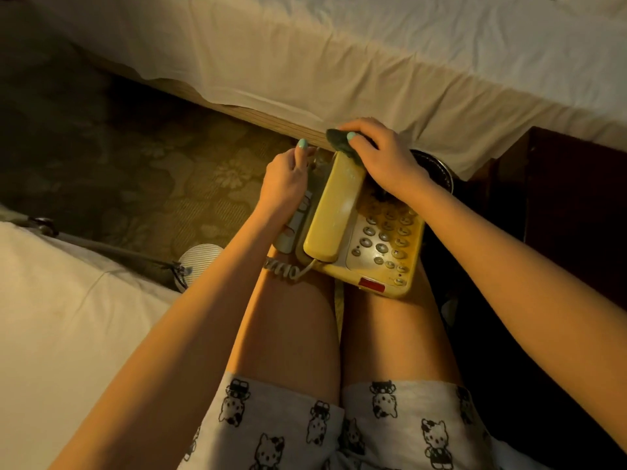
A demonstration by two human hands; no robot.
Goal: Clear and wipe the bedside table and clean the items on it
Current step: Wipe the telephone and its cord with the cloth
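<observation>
Yellowed telephone wiped on the lap

A yellowed telephone (383,245) rests across the seated person's bare thighs, just left of the dark bedside table (570,198), with its keypad to the right and its handset (334,212) lying in the cradle on the left. The right hand (383,157) has its fingers curled over a dark cloth (339,139), thumb pinching it, and presses it onto the far end of the handset. The left hand (286,181) grips the far left corner of the telephone, fingers curled round the edge and thumb raised. A coiled cord (281,269) leaves the near end of the handset and hangs over the left thigh. A dark round object (437,167) sits partly hidden behind the right wrist; what it is cannot be told. A bed (339,62) with a white sheet runs across the far side, patterned carpet (135,164) lies to the left, and printed shorts (373,429) show at the near edge
</observation>
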